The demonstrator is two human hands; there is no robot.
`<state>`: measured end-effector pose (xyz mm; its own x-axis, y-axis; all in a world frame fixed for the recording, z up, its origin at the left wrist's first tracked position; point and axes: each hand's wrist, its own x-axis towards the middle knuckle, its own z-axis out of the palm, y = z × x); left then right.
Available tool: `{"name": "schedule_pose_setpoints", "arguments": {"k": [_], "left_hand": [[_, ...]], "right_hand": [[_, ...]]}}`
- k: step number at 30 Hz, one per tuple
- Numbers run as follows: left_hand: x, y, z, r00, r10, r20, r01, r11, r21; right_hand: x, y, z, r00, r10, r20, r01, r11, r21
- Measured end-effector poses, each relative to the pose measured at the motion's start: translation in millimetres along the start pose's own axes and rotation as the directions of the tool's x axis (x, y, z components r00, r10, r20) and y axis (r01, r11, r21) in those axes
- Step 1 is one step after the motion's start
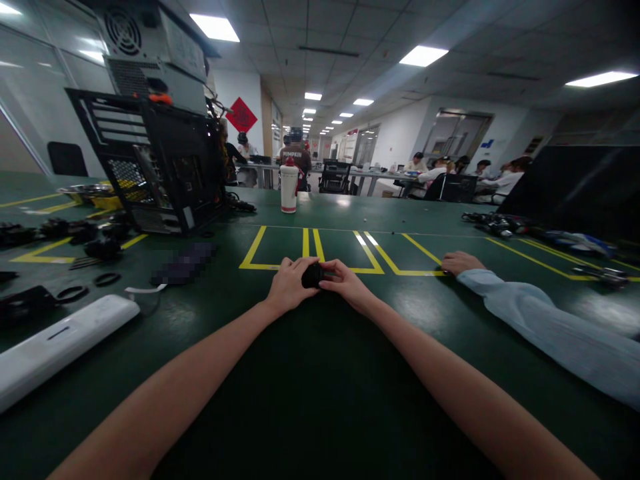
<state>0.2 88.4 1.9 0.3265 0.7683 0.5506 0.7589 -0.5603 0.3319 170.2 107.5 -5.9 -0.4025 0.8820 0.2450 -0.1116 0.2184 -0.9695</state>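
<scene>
Between my two hands is a small, rounded black object (pixel 312 275); its exact kind does not show. My left hand (pixel 291 285) wraps around it from the left, thumb and fingers closed on its side. From the right, my right hand (pixel 345 280) pinches its edge with the fingertips. Both hands are just over the green table (pixel 310 373), at the lower edge of the yellow tape outlines (pixel 367 270). Part of the black object is covered by my fingers.
To the left stand an open black computer case (pixel 165 157), a white power strip (pixel 65 340), black rings (pixel 73 293) and small black parts. A white bottle (pixel 289 187) is straight ahead. Another person's sleeved arm (pixel 530 313) rests at right, near metal parts (pixel 603 275). People sit farther back.
</scene>
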Motion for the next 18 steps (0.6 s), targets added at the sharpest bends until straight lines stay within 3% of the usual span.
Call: {"name": "schedule_pose_setpoints", "arguments": {"k": [8,15,18], "left_hand": [[0.4,0.8,-0.7,1.0,-0.007,0.009,0.007,1.0,-0.01],[0.0,-1.9,0.1,1.0,-0.001,0.009,0.001,1.0,-0.01],[-0.2,-2.1,0.2,1.0,0.003,0.005,-0.003,1.0,-0.004]], "right_hand": [[-0.8,0.9,1.7,0.997,0.024,-0.07,-0.028,0.998,-0.058],[1.2,1.1,-3.0,1.0,0.016,0.021,-0.016,1.0,-0.017],[-0.3,-1.0,-1.0,1.0,0.007,-0.008,-0.007,1.0,-0.028]]}}
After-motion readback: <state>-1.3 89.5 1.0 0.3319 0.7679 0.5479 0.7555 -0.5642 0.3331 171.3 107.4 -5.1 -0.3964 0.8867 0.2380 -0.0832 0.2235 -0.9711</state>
